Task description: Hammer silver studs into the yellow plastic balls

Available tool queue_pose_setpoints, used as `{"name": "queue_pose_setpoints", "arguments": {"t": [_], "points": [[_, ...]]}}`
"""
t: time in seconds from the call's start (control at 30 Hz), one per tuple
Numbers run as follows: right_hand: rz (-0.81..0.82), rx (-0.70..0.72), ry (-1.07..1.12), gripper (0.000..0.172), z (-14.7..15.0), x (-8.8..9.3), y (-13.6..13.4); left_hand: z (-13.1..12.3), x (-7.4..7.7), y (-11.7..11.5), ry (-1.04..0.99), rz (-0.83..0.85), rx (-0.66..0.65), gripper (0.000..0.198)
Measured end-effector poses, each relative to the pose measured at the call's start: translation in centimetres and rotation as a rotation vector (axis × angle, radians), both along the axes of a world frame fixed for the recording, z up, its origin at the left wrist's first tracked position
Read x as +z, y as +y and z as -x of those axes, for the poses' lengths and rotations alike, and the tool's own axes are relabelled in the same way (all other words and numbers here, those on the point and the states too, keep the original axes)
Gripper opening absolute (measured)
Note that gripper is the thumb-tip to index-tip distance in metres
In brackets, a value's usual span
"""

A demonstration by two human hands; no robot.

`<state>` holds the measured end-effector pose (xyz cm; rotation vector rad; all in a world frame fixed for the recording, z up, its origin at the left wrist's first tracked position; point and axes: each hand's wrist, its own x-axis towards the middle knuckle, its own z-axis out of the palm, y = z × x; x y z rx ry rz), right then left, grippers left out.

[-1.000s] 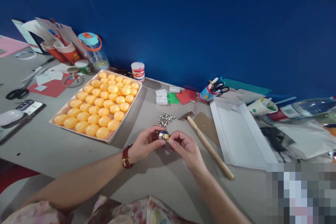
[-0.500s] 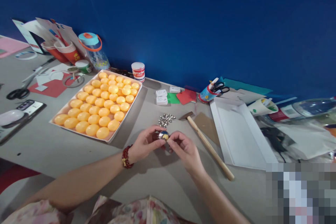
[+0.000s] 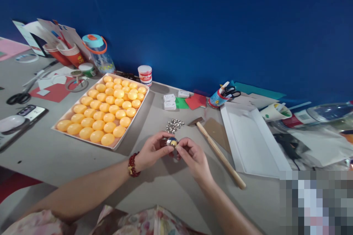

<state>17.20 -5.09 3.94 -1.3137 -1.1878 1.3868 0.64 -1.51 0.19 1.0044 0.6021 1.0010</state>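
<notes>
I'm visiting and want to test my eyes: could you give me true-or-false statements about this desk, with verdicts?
1. The left hand holds a shiny ball. True.
2. Only the left hand is near the shiny ball. False: the right hand is there too.
3. Small silver pieces lie just beyond the shiny ball. True.
4. A hammer lies right of the right hand. True.
5. The box at left holds blue balls. False: its balls are orange.

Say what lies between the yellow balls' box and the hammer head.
The head view shows a heap of silver beads there, nearer the hammer head.
</notes>
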Motion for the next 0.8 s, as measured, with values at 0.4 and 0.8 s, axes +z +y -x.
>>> {"name": "queue_pose_setpoints", "arguments": {"t": [0.4, 0.8], "points": [[-0.051, -0.019, -0.052, 0.026, 0.23, -0.09, -0.22, 0.14, 0.31, 0.02, -0.006, 0.004, -0.001, 0.033], [-0.107, -0.021, -0.07, 0.018, 0.62, -0.01, -0.47, 0.03, 0.72, -0.19, 0.022, 0.037, 0.024, 0.031]]}}
